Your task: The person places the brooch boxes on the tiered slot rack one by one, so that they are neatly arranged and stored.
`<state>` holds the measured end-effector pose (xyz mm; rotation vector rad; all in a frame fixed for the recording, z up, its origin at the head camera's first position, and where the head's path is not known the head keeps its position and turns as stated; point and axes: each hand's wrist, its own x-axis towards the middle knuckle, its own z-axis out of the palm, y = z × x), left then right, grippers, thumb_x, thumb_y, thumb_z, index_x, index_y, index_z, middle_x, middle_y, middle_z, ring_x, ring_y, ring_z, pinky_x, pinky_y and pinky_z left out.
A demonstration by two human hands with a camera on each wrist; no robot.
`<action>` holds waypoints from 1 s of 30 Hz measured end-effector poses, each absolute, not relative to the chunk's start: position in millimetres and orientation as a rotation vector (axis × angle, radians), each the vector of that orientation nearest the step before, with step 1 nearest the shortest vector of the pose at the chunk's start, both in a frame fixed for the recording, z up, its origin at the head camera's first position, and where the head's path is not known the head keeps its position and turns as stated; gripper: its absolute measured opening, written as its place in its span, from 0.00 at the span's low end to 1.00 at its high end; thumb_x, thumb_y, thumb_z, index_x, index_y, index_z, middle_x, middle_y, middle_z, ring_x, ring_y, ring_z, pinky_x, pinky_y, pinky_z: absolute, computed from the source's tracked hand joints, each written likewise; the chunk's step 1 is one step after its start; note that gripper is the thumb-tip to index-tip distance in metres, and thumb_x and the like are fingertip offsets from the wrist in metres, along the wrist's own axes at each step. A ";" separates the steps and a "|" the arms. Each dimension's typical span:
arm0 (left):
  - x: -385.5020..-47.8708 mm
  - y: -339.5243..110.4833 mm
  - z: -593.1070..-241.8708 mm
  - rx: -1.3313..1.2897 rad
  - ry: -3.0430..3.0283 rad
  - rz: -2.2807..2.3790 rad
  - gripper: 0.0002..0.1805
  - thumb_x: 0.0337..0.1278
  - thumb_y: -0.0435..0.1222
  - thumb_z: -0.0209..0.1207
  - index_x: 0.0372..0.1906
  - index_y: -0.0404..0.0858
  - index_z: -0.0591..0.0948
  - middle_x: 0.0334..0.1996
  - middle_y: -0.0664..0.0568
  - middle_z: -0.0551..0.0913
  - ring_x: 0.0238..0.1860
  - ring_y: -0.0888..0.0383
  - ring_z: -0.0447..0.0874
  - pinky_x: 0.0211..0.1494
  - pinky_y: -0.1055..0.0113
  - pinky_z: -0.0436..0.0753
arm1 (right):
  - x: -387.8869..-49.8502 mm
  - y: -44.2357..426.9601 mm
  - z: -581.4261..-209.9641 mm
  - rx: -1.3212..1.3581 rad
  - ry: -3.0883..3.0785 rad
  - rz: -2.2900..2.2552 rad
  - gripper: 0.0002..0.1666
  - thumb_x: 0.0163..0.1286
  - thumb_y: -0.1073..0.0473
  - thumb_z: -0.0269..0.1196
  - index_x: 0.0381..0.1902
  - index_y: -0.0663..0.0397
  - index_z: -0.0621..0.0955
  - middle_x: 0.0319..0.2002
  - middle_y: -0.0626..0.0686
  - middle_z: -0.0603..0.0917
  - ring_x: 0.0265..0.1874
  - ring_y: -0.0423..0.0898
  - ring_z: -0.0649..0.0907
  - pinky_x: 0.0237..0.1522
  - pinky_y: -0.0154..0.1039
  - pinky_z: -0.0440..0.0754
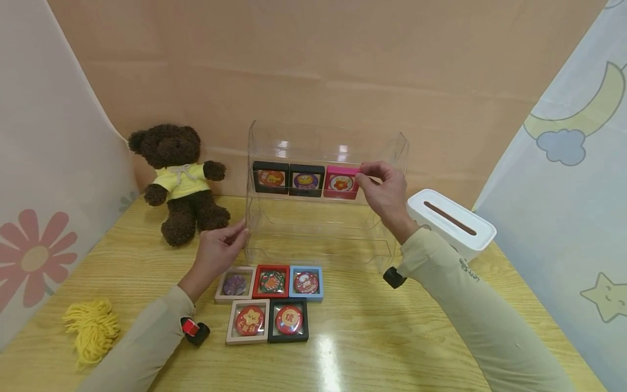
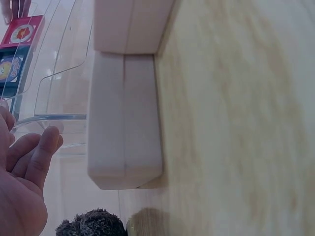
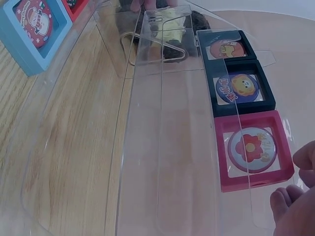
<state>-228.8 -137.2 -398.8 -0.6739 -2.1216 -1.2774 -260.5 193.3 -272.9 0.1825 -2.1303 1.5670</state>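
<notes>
A clear plastic tiered display rack [image 1: 313, 253] stands on the table. My left hand [image 1: 219, 247] pinches its left side edge between thumb and fingers. On an upper tier, two black frames [image 1: 306, 181] and a pink frame [image 1: 341, 182] stand in a row, each with a round badge inside. My right hand [image 1: 387, 193] is at the row's right end, fingers bent and fingertips against the side edge of the pink frame. In the right wrist view, no finger covers the front of the pink frame [image 3: 254, 150].
Several badge frames lie before the rack, including a red one [image 1: 271, 282], a light blue one [image 1: 306, 283] and a black one [image 1: 288, 320]. A brown teddy bear [image 1: 181, 179] sits left, above yellow yarn [image 1: 93, 329]. A white tissue box [image 1: 453, 220] stands right.
</notes>
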 end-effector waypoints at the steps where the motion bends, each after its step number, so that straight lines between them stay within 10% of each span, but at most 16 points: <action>1: -228.8 -137.1 -399.0 -0.675 -2.122 -1.277 0.15 0.57 0.26 0.62 0.50 0.27 0.81 0.33 0.41 0.85 0.26 0.53 0.86 0.27 0.79 0.78 | -260.0 193.4 -272.6 0.191 -2.106 1.580 0.10 0.62 0.69 0.64 0.39 0.72 0.80 0.45 0.59 0.81 0.46 0.48 0.80 0.47 0.37 0.78; 20: -228.0 -137.7 -397.9 -0.647 -2.171 -1.300 0.15 0.59 0.28 0.61 0.51 0.27 0.80 0.33 0.42 0.86 0.27 0.56 0.86 0.27 0.76 0.79 | -209.2 173.2 -263.2 0.603 -1.829 1.673 0.06 0.59 0.83 0.55 0.35 0.84 0.75 0.45 0.74 0.76 0.50 0.65 0.76 0.49 0.40 0.77; 30: -228.7 -138.4 -397.6 -0.662 -2.167 -1.270 0.15 0.58 0.28 0.62 0.50 0.28 0.81 0.34 0.42 0.86 0.26 0.58 0.85 0.26 0.76 0.79 | -190.0 171.0 -279.3 0.687 -1.886 1.682 0.08 0.58 0.83 0.58 0.37 0.79 0.78 0.45 0.60 0.81 0.51 0.56 0.78 0.48 0.40 0.78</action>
